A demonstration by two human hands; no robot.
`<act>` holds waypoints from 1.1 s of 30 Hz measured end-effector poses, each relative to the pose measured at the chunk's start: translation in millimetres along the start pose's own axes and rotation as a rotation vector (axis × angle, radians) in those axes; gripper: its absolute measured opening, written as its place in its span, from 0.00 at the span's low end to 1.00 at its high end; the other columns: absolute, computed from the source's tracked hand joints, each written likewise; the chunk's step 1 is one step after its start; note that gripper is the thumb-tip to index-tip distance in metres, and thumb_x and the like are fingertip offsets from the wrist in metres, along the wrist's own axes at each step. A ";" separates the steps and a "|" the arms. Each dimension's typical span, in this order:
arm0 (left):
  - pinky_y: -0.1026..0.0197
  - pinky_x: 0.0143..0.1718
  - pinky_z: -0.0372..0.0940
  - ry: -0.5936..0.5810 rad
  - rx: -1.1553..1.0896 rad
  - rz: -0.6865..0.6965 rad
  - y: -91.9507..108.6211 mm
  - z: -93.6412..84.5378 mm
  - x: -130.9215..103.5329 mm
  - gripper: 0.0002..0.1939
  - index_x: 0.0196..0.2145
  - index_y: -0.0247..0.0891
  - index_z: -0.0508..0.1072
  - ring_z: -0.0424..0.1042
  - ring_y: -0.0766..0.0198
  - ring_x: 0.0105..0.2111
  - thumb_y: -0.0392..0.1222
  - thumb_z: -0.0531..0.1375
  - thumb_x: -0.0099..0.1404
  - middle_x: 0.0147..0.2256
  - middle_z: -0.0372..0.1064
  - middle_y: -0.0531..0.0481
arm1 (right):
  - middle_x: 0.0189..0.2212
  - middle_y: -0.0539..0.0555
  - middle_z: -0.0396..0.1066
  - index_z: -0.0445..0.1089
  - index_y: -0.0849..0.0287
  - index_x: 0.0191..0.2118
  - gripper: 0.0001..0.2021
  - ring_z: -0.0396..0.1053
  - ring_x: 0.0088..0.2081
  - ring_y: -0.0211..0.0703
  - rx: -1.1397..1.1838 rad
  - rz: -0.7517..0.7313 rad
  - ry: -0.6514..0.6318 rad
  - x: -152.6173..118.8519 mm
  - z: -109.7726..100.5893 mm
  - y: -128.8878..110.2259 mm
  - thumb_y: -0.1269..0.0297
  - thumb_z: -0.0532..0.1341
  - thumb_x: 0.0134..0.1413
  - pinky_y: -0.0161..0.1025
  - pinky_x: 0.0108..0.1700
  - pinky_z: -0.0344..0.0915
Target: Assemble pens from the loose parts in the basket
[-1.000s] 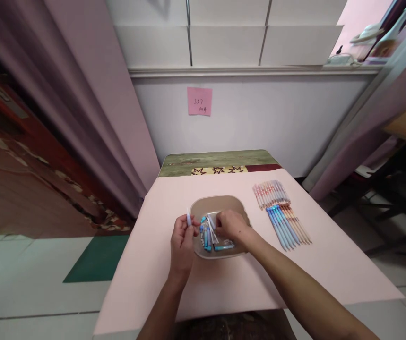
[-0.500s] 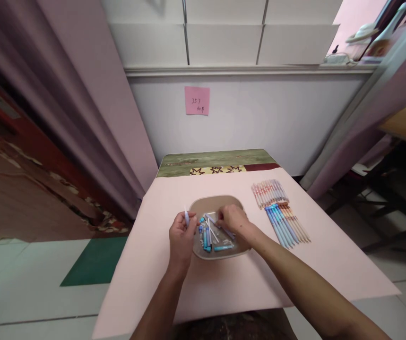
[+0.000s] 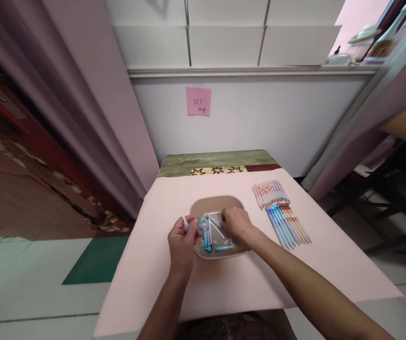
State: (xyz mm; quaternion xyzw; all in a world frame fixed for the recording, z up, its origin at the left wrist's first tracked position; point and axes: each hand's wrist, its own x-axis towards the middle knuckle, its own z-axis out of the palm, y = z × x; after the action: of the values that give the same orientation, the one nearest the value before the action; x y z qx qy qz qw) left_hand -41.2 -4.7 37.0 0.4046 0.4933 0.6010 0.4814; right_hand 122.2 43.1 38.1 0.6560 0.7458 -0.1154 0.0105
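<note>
My left hand (image 3: 182,234) is closed at the tray's left rim and pinches a pale lilac pen part (image 3: 185,223) with a whitish tip. Inside the beige tray (image 3: 220,256) my right hand (image 3: 236,220) has its fingers curled down at the right side; whatever they grip is hidden beneath them. Between the hands, the tray holds loose pen parts: a lilac barrel (image 3: 213,219), a thin white refill (image 3: 217,229), a turquoise barrel (image 3: 223,247), several upright-lying blue and purple pieces (image 3: 207,237) and small clear bits.
Right of the tray, rows of pens lie side by side: blue pens (image 3: 281,229), orange-beige pens (image 3: 296,224) and pale patterned pens (image 3: 270,192). A pink cover (image 3: 146,283) lies over the table. Behind stands a wall with a pink note (image 3: 199,101).
My right hand has shifted slightly right inside the tray, uncovering more of the middle. The lilac part in my left hand has tilted and sits lower between the fingers.
</note>
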 end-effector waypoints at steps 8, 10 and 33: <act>0.69 0.19 0.53 0.049 0.042 0.041 5.3 -6.4 -0.2 0.11 0.32 0.36 0.70 0.57 0.73 0.17 0.47 0.64 0.57 0.19 0.63 0.58 | 0.38 0.60 0.77 0.75 0.57 0.42 0.25 0.74 0.40 0.55 0.102 -0.158 -0.085 -1.7 9.9 -37.2 0.54 0.71 0.33 0.38 0.39 0.65; 0.69 0.19 0.52 0.048 0.056 0.050 5.3 -7.1 -0.8 0.12 0.32 0.36 0.70 0.57 0.73 0.17 0.47 0.63 0.58 0.19 0.63 0.58 | 0.37 0.62 0.77 0.75 0.60 0.39 0.24 0.74 0.40 0.56 0.139 -0.152 -0.097 -2.1 13.0 -37.0 0.58 0.72 0.30 0.39 0.39 0.65; 0.67 0.19 0.55 -0.228 0.143 -0.049 1.6 14.0 -3.4 0.17 0.40 0.35 0.73 0.60 0.72 0.17 0.48 0.64 0.56 0.24 0.71 0.53 | 0.20 0.48 0.71 0.68 0.64 0.27 0.12 0.66 0.19 0.29 1.592 0.060 -0.197 -16.8 -9.7 -2.5 0.59 0.68 0.47 0.26 0.22 0.65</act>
State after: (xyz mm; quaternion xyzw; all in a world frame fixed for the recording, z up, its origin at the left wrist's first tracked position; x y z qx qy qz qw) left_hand -27.3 -5.3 41.2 0.4914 0.4865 0.5025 0.5189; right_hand 123.4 28.2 50.7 0.4729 0.4173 -0.6699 -0.3917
